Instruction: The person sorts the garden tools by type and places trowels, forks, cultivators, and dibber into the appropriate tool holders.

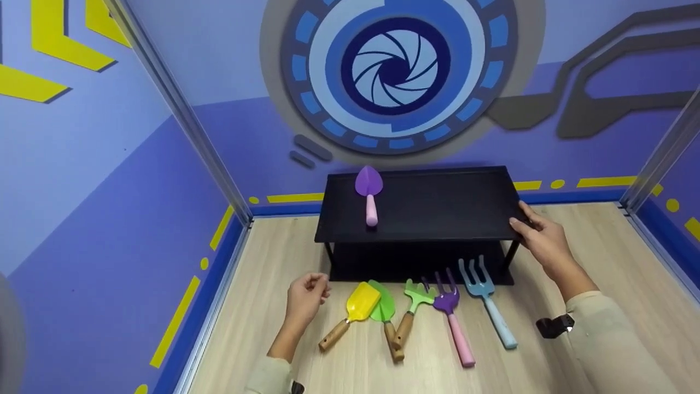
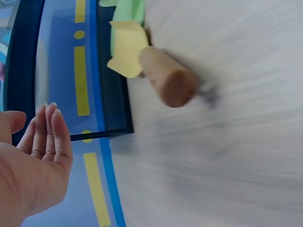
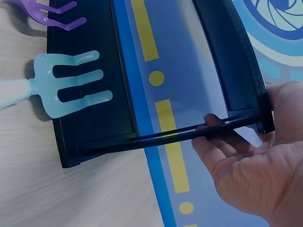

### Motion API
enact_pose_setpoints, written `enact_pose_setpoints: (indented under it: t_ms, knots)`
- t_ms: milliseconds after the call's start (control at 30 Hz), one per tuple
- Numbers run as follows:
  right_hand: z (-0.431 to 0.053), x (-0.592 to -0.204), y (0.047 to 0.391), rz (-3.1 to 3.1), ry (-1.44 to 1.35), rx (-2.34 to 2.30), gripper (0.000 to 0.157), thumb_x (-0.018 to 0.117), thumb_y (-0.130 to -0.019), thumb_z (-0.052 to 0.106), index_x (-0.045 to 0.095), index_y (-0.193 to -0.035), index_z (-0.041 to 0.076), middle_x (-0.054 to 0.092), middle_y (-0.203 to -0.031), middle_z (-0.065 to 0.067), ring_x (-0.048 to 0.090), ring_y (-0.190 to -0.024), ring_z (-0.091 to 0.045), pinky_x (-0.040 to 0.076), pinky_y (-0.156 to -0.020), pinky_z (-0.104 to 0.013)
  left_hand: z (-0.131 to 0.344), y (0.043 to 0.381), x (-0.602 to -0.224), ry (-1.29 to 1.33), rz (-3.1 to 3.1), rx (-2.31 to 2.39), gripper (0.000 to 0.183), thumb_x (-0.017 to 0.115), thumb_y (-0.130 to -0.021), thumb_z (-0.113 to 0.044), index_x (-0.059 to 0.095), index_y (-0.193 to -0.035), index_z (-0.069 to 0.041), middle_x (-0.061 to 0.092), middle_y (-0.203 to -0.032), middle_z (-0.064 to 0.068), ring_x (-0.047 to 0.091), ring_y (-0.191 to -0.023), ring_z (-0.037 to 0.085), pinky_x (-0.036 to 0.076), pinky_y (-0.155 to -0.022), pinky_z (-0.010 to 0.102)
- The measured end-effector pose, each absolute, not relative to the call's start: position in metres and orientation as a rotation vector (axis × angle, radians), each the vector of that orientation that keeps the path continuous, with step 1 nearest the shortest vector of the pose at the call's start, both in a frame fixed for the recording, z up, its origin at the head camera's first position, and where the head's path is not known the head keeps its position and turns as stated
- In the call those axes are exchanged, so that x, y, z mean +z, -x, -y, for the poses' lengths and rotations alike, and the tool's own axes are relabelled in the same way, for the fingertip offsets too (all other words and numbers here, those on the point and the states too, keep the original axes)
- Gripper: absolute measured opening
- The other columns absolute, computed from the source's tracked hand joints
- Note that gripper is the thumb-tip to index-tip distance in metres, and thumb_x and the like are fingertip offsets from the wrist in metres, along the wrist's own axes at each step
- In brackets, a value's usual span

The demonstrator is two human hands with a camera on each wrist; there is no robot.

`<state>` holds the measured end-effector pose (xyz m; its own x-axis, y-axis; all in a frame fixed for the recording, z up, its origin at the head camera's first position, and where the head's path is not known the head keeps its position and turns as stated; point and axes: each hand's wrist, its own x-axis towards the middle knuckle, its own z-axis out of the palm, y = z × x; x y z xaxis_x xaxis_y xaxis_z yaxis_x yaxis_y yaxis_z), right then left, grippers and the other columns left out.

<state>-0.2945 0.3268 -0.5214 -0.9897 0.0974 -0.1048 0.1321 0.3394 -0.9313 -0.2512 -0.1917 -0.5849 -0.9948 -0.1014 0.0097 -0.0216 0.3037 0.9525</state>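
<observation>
A black two-tier shelf (image 1: 437,202) stands against the back wall. My right hand (image 1: 547,241) grips its right end; in the right wrist view, the fingers (image 3: 222,146) curl by the side bar and the thumb lies at the upper board. My left hand (image 1: 306,298) hovers near the front left corner, loosely bent and holding nothing. On the top board lies a purple trowel (image 1: 370,186) with a pink handle. Nearest my left hand is a yellow shovel (image 1: 362,302) with a wooden handle, overlapping a green trowel (image 1: 385,306).
Further right on the wooden table (image 1: 262,251) lie a green rake (image 1: 418,295), a purple hand fork (image 1: 448,301) with a pink handle and a light blue hand fork (image 1: 481,287). Their tines reach the shelf's front edge. Printed panels (image 1: 229,137) enclose the back and sides.
</observation>
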Motion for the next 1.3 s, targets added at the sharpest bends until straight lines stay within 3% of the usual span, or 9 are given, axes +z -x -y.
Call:
enact_pose_setpoints:
  t_ms: [300,400,767,1033,1233,1300]
  knots:
    - [-0.326,-0.522,0.294,-2.571,-0.199,-1.754,0.080,0.054,-0.107,0.059,0.013,-0.170,0.030,0.006,-0.180,-0.014,0.025,-0.163,-0.041,0.044,-0.121,-0.030,0.201,0.238,-0.608,-0.101,2.756,-1.728,0.028,0.075,-0.100,-0.020,0.074,-0.115,0.004,0.074,-0.094,0.010,0.073,-0.082,0.027,0.061,-0.067,0.029]
    - [-0.327,-0.523,0.294,-2.577,-0.188,-1.751,0.081,0.053,-0.107,0.059,0.013,-0.170,0.030,0.005,-0.180,-0.014,0.023,-0.163,-0.042,0.043,-0.123,-0.032,0.203,0.235,-0.613,-0.059,2.801,-1.756,0.028,0.077,-0.099,-0.021,0.074,-0.113,0.003,0.073,-0.093,0.008,0.072,-0.082,0.026,0.062,-0.069,0.031]
    - [-0.327,-0.523,0.292,-2.616,-0.161,-1.730,0.081,0.053,-0.107,0.060,0.015,-0.170,0.027,0.008,-0.179,-0.015,0.024,-0.163,-0.043,0.047,-0.117,-0.020,0.198,0.231,-0.613,0.003,3.107,-1.635,0.023,0.088,-0.089,-0.023,0.079,-0.096,-0.002,0.075,-0.085,0.004,0.067,-0.075,0.017,0.056,-0.063,0.026]
    - [-0.328,-0.524,0.292,-2.709,-0.137,-1.601,0.072,0.038,-0.111,0.061,0.012,-0.171,0.032,0.010,-0.180,-0.011,0.025,-0.162,-0.045,0.047,-0.122,-0.038,0.192,0.230,-0.615,-0.023,3.126,-1.646,0.014,0.087,-0.086,-0.013,0.079,-0.090,-0.002,0.074,-0.079,0.005,0.063,-0.066,0.013,0.052,-0.057,0.021]
    - [-0.330,-0.526,0.294,-2.596,-0.146,-1.721,0.071,0.038,-0.111,0.061,0.012,-0.170,0.033,0.005,-0.180,-0.010,0.026,-0.162,-0.040,0.048,-0.115,-0.019,0.190,0.229,-0.615,0.008,3.191,-1.578,0.014,0.089,-0.078,-0.003,0.077,-0.086,-0.002,0.072,-0.081,0.003,0.062,-0.068,0.011,0.051,-0.058,0.019]
    - [-0.332,-0.527,0.294,-2.568,-0.154,-1.745,0.072,0.040,-0.110,0.062,0.012,-0.170,0.033,0.004,-0.180,-0.009,0.026,-0.162,-0.040,0.048,-0.115,-0.019,0.189,0.229,-0.614,0.014,3.201,-1.577,0.014,0.089,-0.077,-0.004,0.078,-0.085,-0.003,0.072,-0.080,0.001,0.061,-0.067,0.010,0.050,-0.057,0.018]
